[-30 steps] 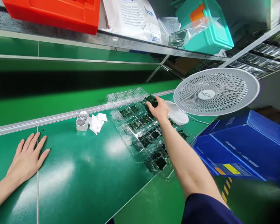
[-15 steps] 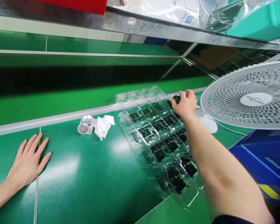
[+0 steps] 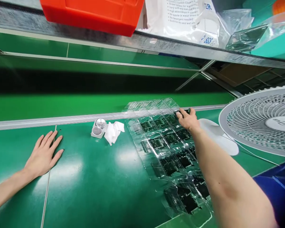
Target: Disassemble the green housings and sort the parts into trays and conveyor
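Note:
My left hand (image 3: 43, 155) lies flat with its fingers spread on the green table (image 3: 92, 190), touching nothing else. At the far right corner of a clear plastic tray (image 3: 142, 147), my right hand (image 3: 188, 119) has its fingers closed on a dark circuit board (image 3: 185, 111). Several green and black circuit boards (image 3: 158, 142) sit in the tray's compartments. The right forearm hides part of the tray's right side.
Left of the tray are a small silver-lidded container (image 3: 98, 129) and a crumpled white tissue (image 3: 113, 131). A white fan (image 3: 258, 120) stands at the right. Overhead, a metal shelf (image 3: 171, 47) holds a red bin (image 3: 92, 14) and plastic bags.
The camera view has shifted, so the table things appear lower and further right. The board at my right hand shows more clearly now. My left hand still rests on the table.

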`<state>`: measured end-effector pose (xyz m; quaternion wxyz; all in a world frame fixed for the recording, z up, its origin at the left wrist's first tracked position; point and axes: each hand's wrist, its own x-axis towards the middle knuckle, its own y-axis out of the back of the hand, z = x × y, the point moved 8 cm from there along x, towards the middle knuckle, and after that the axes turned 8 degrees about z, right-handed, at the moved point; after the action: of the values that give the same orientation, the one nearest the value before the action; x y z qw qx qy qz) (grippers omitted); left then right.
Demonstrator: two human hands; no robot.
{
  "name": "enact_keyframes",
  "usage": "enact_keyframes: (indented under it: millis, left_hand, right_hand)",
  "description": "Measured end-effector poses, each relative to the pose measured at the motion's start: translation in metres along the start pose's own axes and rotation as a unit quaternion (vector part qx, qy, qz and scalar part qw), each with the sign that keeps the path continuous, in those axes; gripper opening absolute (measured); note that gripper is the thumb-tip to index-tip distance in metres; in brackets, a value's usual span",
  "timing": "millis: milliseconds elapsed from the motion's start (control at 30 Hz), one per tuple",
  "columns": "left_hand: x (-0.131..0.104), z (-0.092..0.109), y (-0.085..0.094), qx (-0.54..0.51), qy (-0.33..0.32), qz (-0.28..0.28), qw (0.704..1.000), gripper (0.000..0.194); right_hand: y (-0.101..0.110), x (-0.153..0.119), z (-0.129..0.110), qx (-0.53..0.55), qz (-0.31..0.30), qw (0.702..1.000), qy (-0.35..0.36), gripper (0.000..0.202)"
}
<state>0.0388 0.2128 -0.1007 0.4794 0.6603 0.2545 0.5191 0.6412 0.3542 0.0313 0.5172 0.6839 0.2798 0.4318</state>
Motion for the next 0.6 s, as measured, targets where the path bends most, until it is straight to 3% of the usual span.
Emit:
enact_keyframes:
  millis: [167, 267, 367, 467, 533, 600]
  left_hand:
    - [0.001, -0.002, -0.003, 0.003, 0.011, -0.008, 1.000, 0.062]
    - [0.000, -0.003, -0.004, 0.001, 0.015, -0.009, 1.000, 0.063]
    - [-0.001, -0.004, -0.006, -0.005, 0.017, -0.008, 1.000, 0.062]
    - [0.001, -0.004, -0.009, -0.018, 0.024, 0.002, 1.000, 0.060]
    - [0.003, -0.003, -0.008, -0.032, 0.039, 0.004, 0.999, 0.057]
    - [0.007, -0.002, -0.005, -0.057, 0.058, -0.010, 0.997, 0.054]
  right_hand:
    - [0.005, 0.003, -0.004, 0.021, -0.048, 0.998, -0.018, 0.032]
    - [0.016, -0.003, -0.004, 0.039, -0.031, 0.998, -0.029, 0.033]
    - [0.034, -0.012, -0.004, 0.062, 0.032, 0.996, -0.055, 0.036]
    - [0.067, -0.015, -0.011, 0.095, 0.130, 0.983, -0.088, 0.035]
    - [0.096, -0.015, -0.029, 0.129, 0.197, 0.968, -0.088, 0.033]
    - [0.124, -0.020, -0.067, 0.172, 0.244, 0.953, -0.053, 0.035]
